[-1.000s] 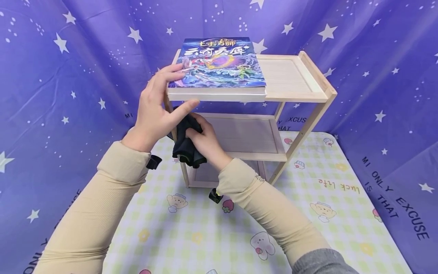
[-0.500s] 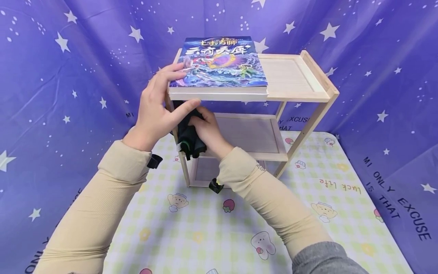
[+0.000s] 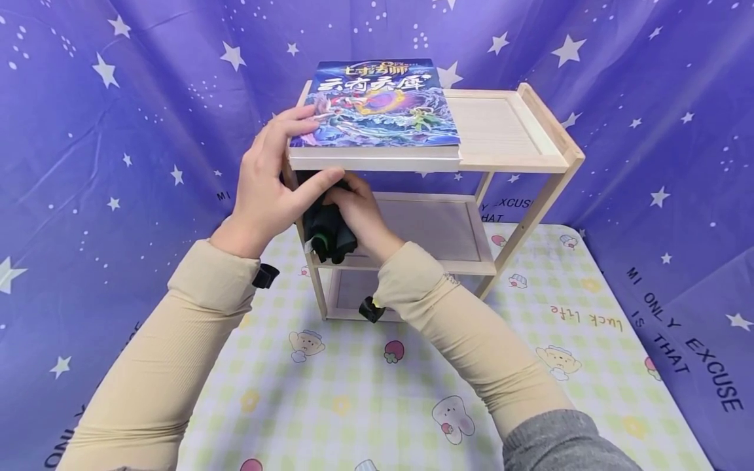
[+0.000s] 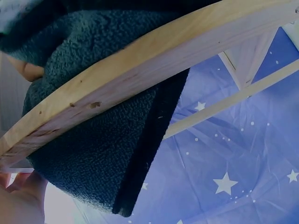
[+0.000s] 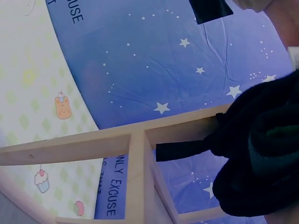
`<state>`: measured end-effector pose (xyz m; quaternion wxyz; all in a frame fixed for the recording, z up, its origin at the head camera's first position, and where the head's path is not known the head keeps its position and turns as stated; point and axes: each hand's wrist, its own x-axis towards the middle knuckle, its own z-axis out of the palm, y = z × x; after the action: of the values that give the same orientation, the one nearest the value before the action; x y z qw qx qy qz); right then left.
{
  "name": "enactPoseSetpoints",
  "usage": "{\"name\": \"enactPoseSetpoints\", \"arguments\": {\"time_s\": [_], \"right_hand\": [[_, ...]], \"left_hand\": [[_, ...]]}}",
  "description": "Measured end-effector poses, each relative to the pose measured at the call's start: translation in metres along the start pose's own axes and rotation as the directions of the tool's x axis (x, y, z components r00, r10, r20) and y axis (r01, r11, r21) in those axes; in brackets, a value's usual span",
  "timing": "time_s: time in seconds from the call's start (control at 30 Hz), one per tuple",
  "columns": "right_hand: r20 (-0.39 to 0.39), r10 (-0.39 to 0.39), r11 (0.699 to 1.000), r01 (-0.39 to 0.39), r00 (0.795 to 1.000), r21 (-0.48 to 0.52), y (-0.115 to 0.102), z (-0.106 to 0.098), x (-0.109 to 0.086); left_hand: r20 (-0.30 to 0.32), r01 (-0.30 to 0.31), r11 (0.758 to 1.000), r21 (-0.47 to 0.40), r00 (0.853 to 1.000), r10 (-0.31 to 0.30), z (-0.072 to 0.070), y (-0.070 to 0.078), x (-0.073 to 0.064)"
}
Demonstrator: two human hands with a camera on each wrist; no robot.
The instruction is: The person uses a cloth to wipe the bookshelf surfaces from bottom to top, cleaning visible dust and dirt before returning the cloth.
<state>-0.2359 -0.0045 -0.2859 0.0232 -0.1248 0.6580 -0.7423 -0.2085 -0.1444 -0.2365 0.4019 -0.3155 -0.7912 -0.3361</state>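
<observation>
In the head view my left hand (image 3: 268, 176) rests at the left front corner of a book (image 3: 383, 111) with a colourful cover. Its fingers touch the cover, while the thumb extends straight along the front edge. Below, my right hand (image 3: 362, 212) grips a bunched dark green fleecy cloth (image 3: 330, 232) at the left side of the wooden shelf rack (image 3: 512, 134). Black trim edges the cloth (image 4: 93, 154) in the left wrist view, where a wooden side bar (image 4: 93, 98) crosses it. The right wrist view shows a dark strap (image 5: 182, 151) hanging from the bundle.
The three-tiered rack stands on a checked, cartoon-printed tablecloth (image 3: 353, 373). Behind and beside it hangs a purple star-printed curtain (image 3: 147, 85). The middle shelf (image 3: 424, 226) lies under the book's level, partly behind my right hand.
My right hand has pushed the cloth slightly upward and in toward the rack, under the top shelf. The left hand keeps its place on the book.
</observation>
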Motion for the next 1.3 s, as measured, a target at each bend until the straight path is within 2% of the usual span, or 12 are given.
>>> {"name": "enactPoseSetpoints", "arguments": {"time_s": [0.2, 0.37, 0.47, 0.57, 0.7, 1.1, 1.3], "right_hand": [[0.117, 0.012, 0.994, -0.024, 0.993, 0.105, 0.005, -0.002, -0.007], [0.161, -0.043, 0.991, 0.022, 0.986, 0.13, 0.009, 0.001, -0.015], [0.167, -0.13, 0.99, 0.119, 0.977, 0.07, 0.014, 0.004, -0.02], [0.158, -0.21, 0.977, 0.213, 0.965, 0.001, 0.022, 0.007, -0.025], [0.128, -0.26, 0.961, 0.269, 0.957, -0.06, 0.034, 0.011, -0.032], [0.095, -0.258, 0.955, 0.268, 0.962, -0.124, 0.047, 0.014, -0.045], [0.072, -0.228, 0.946, 0.238, 0.971, -0.22, 0.052, 0.014, -0.048]], "left_hand": [[-0.002, -0.007, 1.0, -0.007, 1.0, 0.007, 0.001, 0.0, 0.0], [-0.003, -0.002, 1.0, -0.001, 1.0, 0.002, 0.002, 0.0, 0.0], [0.001, 0.0, 1.0, 0.0, 1.0, 0.0, 0.001, 0.0, 0.0], [0.003, -0.004, 1.0, -0.006, 1.0, 0.004, 0.001, -0.001, 0.0], [0.002, -0.005, 1.0, -0.013, 1.0, 0.005, 0.001, -0.001, 0.0], [-0.005, 0.008, 0.999, -0.042, 1.0, -0.009, 0.002, -0.001, 0.0], [-0.012, -0.001, 1.0, -0.021, 1.0, 0.001, 0.002, -0.001, 0.0]]}}
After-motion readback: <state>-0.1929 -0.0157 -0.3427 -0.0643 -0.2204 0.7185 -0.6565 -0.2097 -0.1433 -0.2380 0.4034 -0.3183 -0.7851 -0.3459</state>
